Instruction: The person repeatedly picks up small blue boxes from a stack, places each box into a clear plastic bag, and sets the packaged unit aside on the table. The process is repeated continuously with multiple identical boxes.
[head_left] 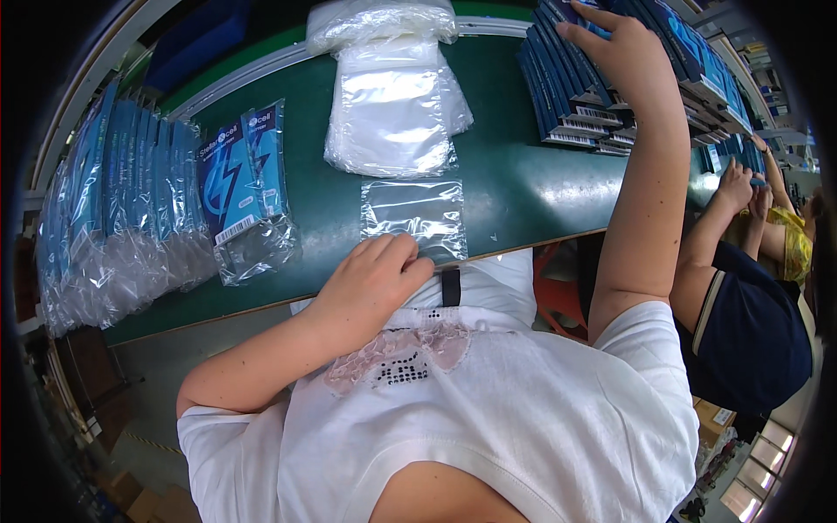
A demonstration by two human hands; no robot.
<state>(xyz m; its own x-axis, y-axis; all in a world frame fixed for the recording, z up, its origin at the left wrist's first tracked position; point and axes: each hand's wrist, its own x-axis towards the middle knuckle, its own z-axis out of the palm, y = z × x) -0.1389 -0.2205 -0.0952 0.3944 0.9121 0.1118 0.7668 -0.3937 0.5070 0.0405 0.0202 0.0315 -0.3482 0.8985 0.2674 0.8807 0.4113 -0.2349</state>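
My left hand (377,268) rests at the near edge of the green table, fingers curled onto the near end of a flat clear plastic bag (414,213). The bag lies in front of a pile of clear bags (390,109). At the far right, my right hand (617,39) reaches over a stack of slim dark-blue boxes (567,87). Its thumb and a finger are stretched apart at the top of the stack, and no box is lifted from it. The other fingers are partly hidden.
At left, bagged blue boxes (144,174) stand in a row, with more bagged boxes (244,174) lying beside them. Further blue boxes (697,61) are stacked past my right arm. Other people (754,322) sit at the table on the right. A red stool (560,292) stands below.
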